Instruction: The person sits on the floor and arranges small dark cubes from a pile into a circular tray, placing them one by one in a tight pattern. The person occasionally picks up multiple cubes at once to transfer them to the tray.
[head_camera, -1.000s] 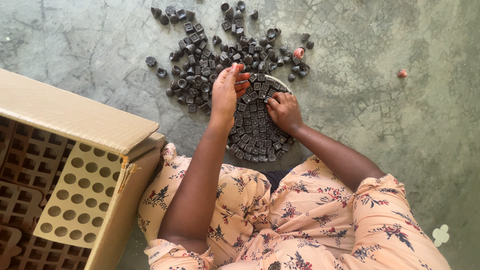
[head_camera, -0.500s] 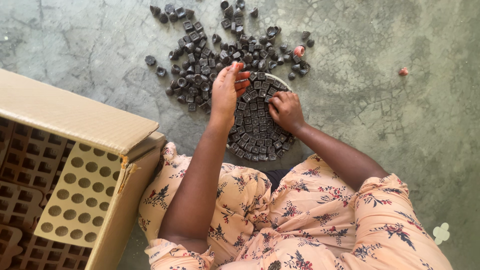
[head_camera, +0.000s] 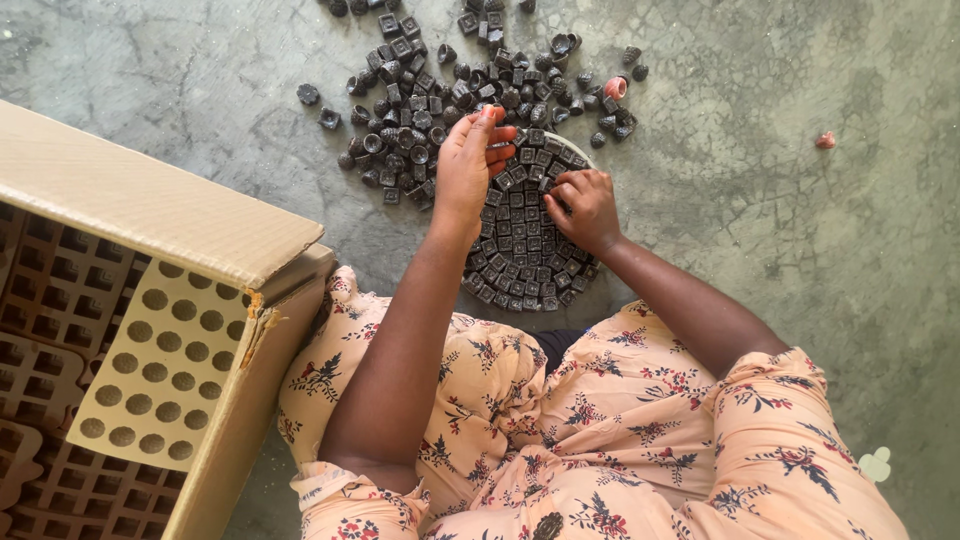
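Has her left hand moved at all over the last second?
No, barely: the left hand stays at the far-left rim of the round tray, beside the loose dark pieces.

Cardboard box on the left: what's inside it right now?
The cardboard box holds dark brown moulded trays with square pockets, stacked. A pale card sheet with round holes lies on top. The box flap covers the upper part, so anything beneath it is hidden.

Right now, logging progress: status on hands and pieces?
Left hand and right hand on round tray of dark pieces. Loose pile beyond. Nothing blocking.
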